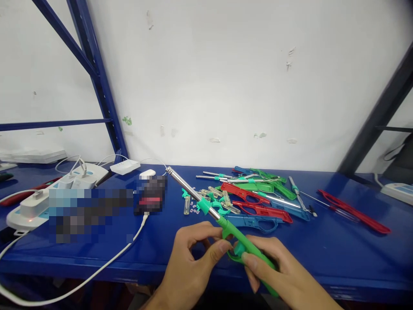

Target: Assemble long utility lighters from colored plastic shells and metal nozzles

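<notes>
A green long-neck lighter (240,236) with a metal tube slants up to the left above the front edge of the blue table. My right hand (274,262) is closed around its handle, the thumb by the teal trigger (239,249). At the trigger guard, the thumb and forefinger of my left hand (196,254) pinch the green plastic; whether a small part is between these fingertips is hidden. A teal collar (203,206) sits on the metal tube. Behind the lighter lie red handle shells (263,211), blue handle shells (253,222) and clear fuel tanks (187,205).
Metal lighter tubes (219,178) and green shells (284,189) lie piled at the back. A long red shell (355,211) is at the right. To the left are a power strip (32,213), a phone (150,196) and a white cable (125,249) crossing the table edge.
</notes>
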The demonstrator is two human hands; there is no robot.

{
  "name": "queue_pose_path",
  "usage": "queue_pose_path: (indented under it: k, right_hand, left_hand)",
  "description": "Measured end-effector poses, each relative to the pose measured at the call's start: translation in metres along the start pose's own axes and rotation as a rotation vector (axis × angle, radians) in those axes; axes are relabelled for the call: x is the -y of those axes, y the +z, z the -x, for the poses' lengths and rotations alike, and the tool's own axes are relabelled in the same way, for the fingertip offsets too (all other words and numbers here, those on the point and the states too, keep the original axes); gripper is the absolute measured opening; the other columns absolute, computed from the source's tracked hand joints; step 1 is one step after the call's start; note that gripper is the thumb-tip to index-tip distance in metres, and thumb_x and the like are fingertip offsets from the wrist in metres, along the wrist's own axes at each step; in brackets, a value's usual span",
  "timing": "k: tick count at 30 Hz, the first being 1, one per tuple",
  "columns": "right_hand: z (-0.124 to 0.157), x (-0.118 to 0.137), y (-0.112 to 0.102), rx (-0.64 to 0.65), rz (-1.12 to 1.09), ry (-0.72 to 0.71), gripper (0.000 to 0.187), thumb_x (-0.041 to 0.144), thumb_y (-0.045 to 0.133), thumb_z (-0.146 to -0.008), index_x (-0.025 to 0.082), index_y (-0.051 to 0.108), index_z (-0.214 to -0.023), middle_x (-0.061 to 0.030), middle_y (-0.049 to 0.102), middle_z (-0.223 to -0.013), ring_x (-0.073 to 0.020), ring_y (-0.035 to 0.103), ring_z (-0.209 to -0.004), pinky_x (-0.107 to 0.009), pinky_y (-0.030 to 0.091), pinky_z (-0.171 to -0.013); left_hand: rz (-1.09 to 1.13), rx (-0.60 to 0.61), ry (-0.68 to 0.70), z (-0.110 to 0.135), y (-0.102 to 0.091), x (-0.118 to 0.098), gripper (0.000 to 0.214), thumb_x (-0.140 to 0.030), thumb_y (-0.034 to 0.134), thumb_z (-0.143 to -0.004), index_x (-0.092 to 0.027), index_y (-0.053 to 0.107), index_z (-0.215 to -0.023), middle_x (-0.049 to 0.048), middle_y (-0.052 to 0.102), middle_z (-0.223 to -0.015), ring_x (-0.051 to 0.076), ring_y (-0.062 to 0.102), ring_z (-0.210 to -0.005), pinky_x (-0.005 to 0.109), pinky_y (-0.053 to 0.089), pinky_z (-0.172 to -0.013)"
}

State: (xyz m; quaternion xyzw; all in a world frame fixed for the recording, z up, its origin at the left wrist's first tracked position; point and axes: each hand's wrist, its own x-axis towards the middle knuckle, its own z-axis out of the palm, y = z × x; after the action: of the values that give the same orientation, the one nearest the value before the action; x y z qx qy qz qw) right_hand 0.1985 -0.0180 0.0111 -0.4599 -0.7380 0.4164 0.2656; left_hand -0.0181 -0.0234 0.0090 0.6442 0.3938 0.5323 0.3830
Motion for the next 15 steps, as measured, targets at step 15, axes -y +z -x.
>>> queue_pose_path:
  k: [15]
  right_hand:
    - [-0.002,0.004,0.008,-0.081,0.104,-0.057,0.056,0.070,0.052,-0.098,0.025,0.061,-0.067,-0.0005,0.065,-0.068,-0.0218,0.057,-0.075,-0.032,0.043,-0.076]
  left_hand:
    - [0.122,-0.116,-0.136,0.003,0.003,-0.007,0.044,-0.054,0.075,-0.092,-0.019,0.081,-0.117,0.0121,0.078,-0.109,0.020,0.063,-0.077,0.028,0.053,-0.068]
